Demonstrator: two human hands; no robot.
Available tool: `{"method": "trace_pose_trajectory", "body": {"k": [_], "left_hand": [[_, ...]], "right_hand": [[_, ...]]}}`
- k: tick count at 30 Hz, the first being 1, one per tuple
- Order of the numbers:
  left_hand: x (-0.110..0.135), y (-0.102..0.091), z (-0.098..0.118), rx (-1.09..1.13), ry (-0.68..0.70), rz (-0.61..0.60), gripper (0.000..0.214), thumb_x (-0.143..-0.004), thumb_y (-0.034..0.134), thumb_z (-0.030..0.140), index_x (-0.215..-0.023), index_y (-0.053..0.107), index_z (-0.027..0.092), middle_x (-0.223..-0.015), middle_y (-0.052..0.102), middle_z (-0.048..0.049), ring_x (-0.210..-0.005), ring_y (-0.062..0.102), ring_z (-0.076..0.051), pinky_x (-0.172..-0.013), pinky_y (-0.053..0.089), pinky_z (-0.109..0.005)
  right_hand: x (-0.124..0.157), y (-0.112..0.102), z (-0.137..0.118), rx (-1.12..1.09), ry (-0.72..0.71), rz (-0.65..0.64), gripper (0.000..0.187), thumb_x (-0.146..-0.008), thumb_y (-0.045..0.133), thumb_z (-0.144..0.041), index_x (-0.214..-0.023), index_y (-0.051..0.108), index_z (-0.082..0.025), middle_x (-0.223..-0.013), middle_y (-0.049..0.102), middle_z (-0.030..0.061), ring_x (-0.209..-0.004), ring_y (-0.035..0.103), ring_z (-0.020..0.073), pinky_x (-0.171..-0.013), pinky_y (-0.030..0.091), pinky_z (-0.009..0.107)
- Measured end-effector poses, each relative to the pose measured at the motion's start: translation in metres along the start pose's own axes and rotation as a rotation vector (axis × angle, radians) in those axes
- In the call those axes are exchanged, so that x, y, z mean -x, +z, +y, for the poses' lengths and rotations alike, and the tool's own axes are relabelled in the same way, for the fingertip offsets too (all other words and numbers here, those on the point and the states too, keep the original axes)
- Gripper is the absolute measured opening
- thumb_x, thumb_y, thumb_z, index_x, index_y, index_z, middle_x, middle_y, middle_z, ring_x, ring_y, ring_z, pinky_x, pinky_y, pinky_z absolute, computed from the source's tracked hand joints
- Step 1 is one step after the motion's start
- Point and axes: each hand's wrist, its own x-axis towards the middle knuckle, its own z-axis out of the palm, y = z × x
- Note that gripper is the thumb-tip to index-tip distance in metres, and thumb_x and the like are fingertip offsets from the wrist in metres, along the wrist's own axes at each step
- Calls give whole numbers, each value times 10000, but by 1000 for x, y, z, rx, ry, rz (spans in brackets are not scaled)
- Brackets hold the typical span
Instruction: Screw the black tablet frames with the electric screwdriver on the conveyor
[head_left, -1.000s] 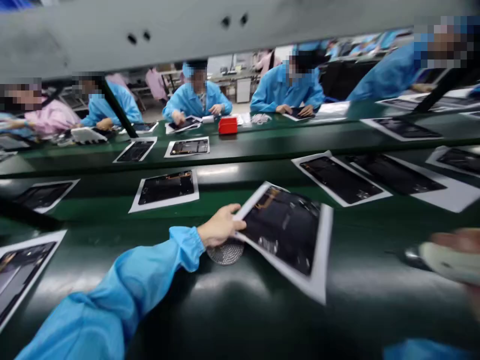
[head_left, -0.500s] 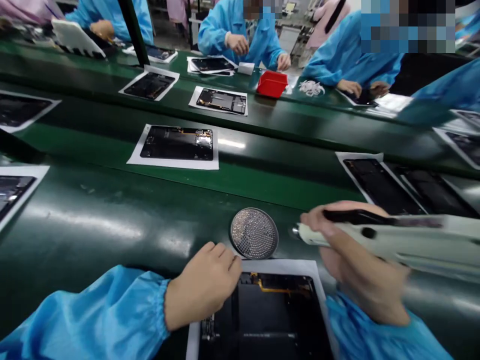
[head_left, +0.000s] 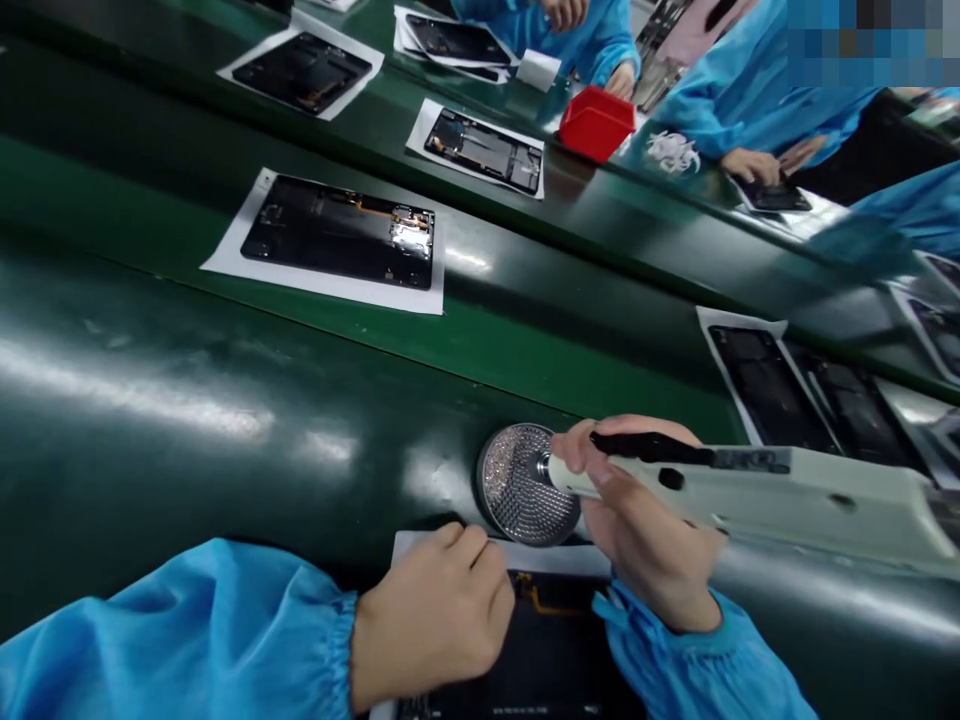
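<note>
My right hand (head_left: 652, 530) is wrapped round a pale electric screwdriver (head_left: 787, 500) with a black lever. Its metal tip is over a round dimpled metal dish (head_left: 529, 490) of tiny screws; whether it touches them I cannot tell. Curled over the left side of a black tablet housing (head_left: 555, 640), my left hand (head_left: 442, 610) is closed, and its fingertips are hidden. An orange flex cable shows near the housing's top edge. Beneath the housing lies a white sheet (head_left: 420, 542), just below the dish.
On the green conveyor (head_left: 525, 350) beyond lies another tablet housing (head_left: 341, 230) on white paper. More housings (head_left: 772, 385) lie at the right. Across the line are a red bin (head_left: 598, 122), a pile of white strips (head_left: 673, 152) and co-workers in blue smocks.
My right hand has brought the screwdriver left, so its tip is now over the screw dish. My left hand stays at the housing. The view has tilted and shifted downward.
</note>
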Motion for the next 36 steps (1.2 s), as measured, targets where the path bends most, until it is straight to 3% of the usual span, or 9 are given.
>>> {"method": "trace_pose_trajectory", "body": {"k": [13,17,22,26,31,36], "left_hand": [[-9,1,13,23,-23,7,90,-875,581,128,-789,602,121,-736,530,-45,-634,514,-205,-518,368,-338],[-11,-1,15,19,-14,9,86,-878,577,120,-797,605,117,-735,531,-44,-637,515,-202,-525,376,-335],[-13,0,18,11,-12,-1,81,-877,581,120,-800,602,118,-741,531,-44,-643,520,-204,-526,385,-336],[-16,1,20,10,-13,-6,86,-867,598,121,-781,588,123,-741,526,-41,-646,520,-206,-516,392,-333],[-17,0,18,35,4,-61,93,-881,572,111,-790,577,128,-764,537,-51,-684,519,-208,-548,430,-332],[-21,3,15,125,15,-79,77,-911,524,88,-890,596,106,-834,555,-75,-737,512,-210,-604,470,-339]], "right_hand": [[0,-12,-2,-47,21,-67,187,-813,706,-147,-964,670,-252,-743,633,-14,-717,620,164,-736,522,384],[1,-14,-5,2,46,2,165,-790,736,-172,-930,675,-235,-786,642,-1,-729,616,164,-769,524,407],[1,-16,-5,-47,36,-42,158,-795,723,-168,-920,657,-238,-721,631,-16,-697,609,158,-721,521,383],[0,-19,-6,38,34,11,175,-766,761,-185,-915,680,-229,-759,634,-2,-699,597,159,-752,542,410],[7,-30,-37,-91,-30,-12,238,-765,753,-153,-978,723,-255,-708,641,-5,-685,588,170,-721,541,399],[41,-42,-68,-60,-16,-32,255,-758,773,-117,-964,747,-266,-699,618,-12,-685,572,161,-707,543,378]]}}
